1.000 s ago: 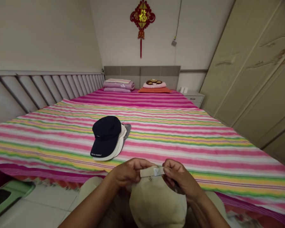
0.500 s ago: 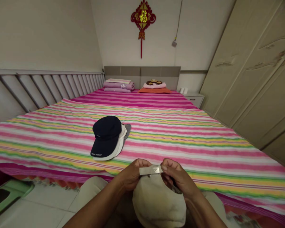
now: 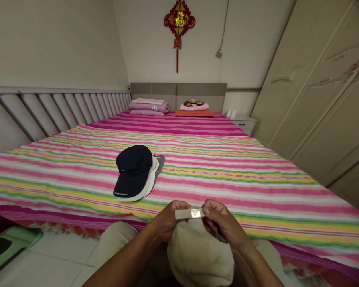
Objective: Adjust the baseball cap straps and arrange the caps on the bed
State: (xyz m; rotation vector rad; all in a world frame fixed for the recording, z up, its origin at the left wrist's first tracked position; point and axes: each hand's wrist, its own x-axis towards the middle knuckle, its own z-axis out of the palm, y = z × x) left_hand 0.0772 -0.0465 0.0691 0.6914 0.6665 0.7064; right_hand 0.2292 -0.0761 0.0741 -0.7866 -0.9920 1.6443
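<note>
Between my hands, over my lap, is a beige baseball cap (image 3: pixel 200 255) with its back strap and a shiny metal buckle (image 3: pixel 195 213) turned up toward me. My left hand (image 3: pixel 169 219) is closed on the left end of the strap. At the other end, by the buckle, my right hand (image 3: pixel 223 221) pinches the strap between thumb and fingers. The cap's brim is hidden. Beyond my left hand, on the bed, lies a stack of caps: a navy cap (image 3: pixel 134 163) on top, with white brims (image 3: pixel 149 185) and a grey cap (image 3: pixel 160 164) showing beneath.
The bed's striped sheet (image 3: pixel 215 171) spreads in front of me. Folded purple bedding (image 3: pixel 149 107) and a pink-and-orange pile (image 3: pixel 194 109) sit by the headboard (image 3: pixel 200 93). A green stool (image 3: pixel 14 243) stands at lower left, a wardrobe (image 3: pixel 320 87) at right.
The buckle catches the light slightly differently. Both hands keep their hold on the cap's strap, and the stack of caps has not moved.
</note>
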